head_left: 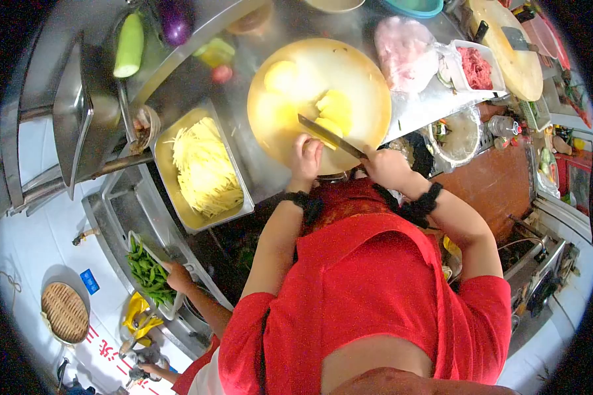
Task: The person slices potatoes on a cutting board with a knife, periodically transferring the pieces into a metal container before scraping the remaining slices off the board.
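Observation:
A round cutting board [369,79] holds peeled yellow potatoes [282,77] on its left. Cut potato slices [336,108] lie right of its middle, partly washed out by glare. My right hand [389,170] is closed round the handle of a kitchen knife [331,137]. The blade slants up and left across the board, in front of the slices. My left hand [306,158] is at the board's near edge, close to the blade, its fingers curled on a potato piece that they mostly hide.
Left of the board stands a metal tray [184,214] of potato strips [205,168]. Another person's hand [178,276] touches a basket of green peppers [148,271]. A plastic bag [407,52], a white container of meat [474,69] and another cutting board [530,72] are at right.

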{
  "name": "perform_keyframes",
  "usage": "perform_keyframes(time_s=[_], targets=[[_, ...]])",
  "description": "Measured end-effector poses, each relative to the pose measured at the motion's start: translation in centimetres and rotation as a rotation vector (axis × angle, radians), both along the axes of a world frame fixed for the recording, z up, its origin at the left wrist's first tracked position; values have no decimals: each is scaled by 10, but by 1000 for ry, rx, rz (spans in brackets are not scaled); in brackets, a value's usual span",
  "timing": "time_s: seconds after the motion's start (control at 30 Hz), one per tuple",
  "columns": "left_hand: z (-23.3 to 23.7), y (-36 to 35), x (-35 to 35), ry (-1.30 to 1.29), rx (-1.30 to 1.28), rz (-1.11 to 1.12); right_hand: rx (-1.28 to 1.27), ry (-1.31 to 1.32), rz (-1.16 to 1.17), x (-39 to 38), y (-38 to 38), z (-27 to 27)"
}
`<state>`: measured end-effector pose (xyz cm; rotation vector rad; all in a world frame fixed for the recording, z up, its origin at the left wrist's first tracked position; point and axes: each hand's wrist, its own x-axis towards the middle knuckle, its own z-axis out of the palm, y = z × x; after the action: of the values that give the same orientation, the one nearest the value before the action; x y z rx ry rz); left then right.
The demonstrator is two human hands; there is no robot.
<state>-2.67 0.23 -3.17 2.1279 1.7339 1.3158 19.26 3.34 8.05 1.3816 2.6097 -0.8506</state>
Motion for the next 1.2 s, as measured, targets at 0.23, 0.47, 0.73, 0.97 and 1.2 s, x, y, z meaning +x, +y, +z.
perform_keyframes(time_s=[0.23, 0.47, 0.73, 0.97, 1.2], targets=[[2, 0, 2, -35, 26, 12, 49, 20, 8, 13, -10, 25], [7, -1, 4, -13, 10, 21, 64, 18, 10, 12, -13, 28], [15, 1, 1, 41, 27, 0, 57, -51, 14, -11, -8, -21], [11, 0, 2, 39, 17, 36, -8, 1, -27, 3, -9, 4], [5, -2, 3, 1, -11, 58, -1, -8, -4, 15, -16, 26]])
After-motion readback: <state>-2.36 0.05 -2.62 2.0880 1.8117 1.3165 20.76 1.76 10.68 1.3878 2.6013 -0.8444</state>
